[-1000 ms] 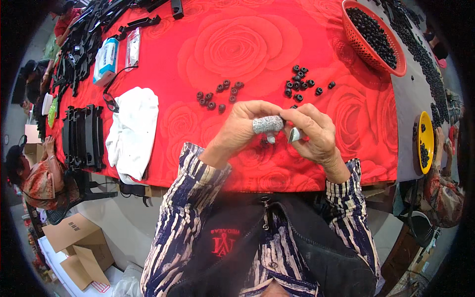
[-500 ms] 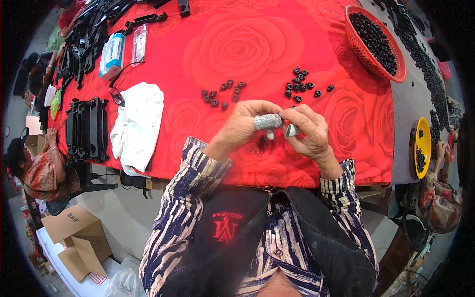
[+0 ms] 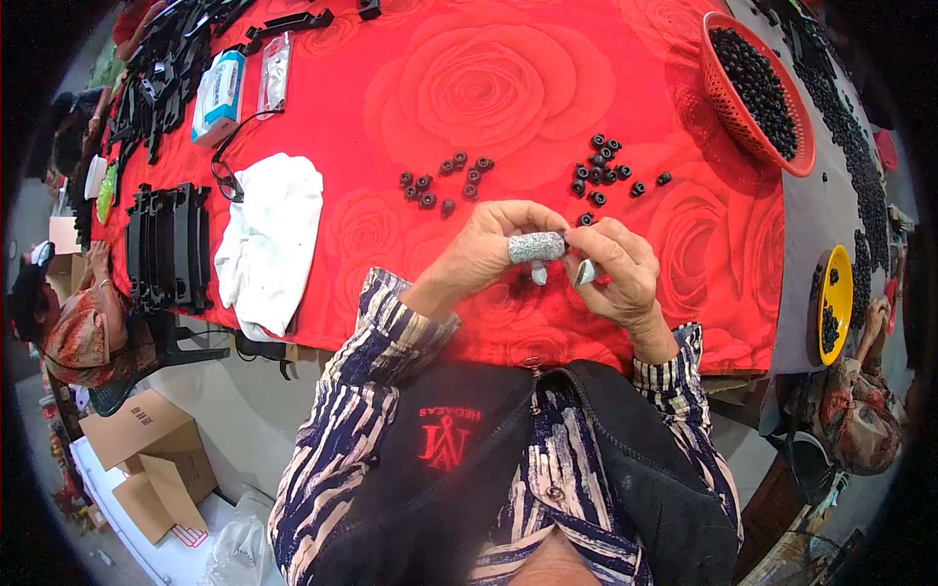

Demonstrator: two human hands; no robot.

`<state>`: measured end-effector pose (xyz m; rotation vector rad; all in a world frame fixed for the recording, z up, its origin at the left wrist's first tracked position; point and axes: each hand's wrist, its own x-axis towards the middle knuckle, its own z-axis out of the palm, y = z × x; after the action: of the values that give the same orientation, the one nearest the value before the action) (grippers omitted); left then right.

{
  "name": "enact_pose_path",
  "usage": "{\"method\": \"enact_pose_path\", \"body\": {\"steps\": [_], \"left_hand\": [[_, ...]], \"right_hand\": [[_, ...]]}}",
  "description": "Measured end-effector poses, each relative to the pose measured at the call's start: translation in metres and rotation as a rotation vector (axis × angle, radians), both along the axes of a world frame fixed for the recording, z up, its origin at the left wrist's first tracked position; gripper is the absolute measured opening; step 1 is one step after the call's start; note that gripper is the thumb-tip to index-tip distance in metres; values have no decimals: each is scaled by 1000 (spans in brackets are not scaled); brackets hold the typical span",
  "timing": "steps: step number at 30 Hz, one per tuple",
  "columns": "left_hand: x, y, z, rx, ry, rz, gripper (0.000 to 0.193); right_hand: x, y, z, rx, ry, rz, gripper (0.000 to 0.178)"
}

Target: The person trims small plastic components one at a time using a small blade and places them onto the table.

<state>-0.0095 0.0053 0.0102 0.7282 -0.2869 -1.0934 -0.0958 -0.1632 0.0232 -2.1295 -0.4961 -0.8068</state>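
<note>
My left hand (image 3: 476, 252) and my right hand (image 3: 625, 269) meet over the near side of the red cloth, fingertips pinched together. Between them shows a bit of a small black part (image 3: 567, 236), mostly covered by the fingers. Silvery wrapping (image 3: 535, 247) goes round a finger of my left hand. A silvery-grey piece (image 3: 586, 272) shows at my right fingers; whether it is wrapping or a tool I cannot tell. Beyond my hands lie two loose groups of small black ring-like parts, a left group (image 3: 427, 201) and a right group (image 3: 596, 173).
A red basket (image 3: 807, 146) of black parts stands far right, a yellow tray (image 3: 846, 293) nearer. At left lie a white cloth (image 3: 269, 244), black strips (image 3: 168, 249), a blue-white box (image 3: 217, 98) and a cable. People sit at both sides; an open carton (image 3: 147, 430) is lower left.
My joined hands have shifted slightly right in the picture. The surroundings have shifted a little too, as the view moved. Both hands keep their pinch.
</note>
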Motion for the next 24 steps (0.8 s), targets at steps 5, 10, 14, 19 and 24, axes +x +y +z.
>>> {"method": "enact_pose_path", "body": {"steps": [5,10,14,19,24], "left_hand": [[-3,-1,5,50,-148,94,21],[-5,-1,10,102,-207,128,20],[-6,0,10,103,-276,170,19],[-6,-2,12,104,-316,172,19],[-4,2,10,153,-305,132,21]], "right_hand": [[0,0,3,20,37,16,45],[0,-3,3,1,-6,15,43],[-4,-2,11,106,188,11,34],[-9,-10,15,433,458,43,31],[-3,-10,21,372,449,37,21]]}}
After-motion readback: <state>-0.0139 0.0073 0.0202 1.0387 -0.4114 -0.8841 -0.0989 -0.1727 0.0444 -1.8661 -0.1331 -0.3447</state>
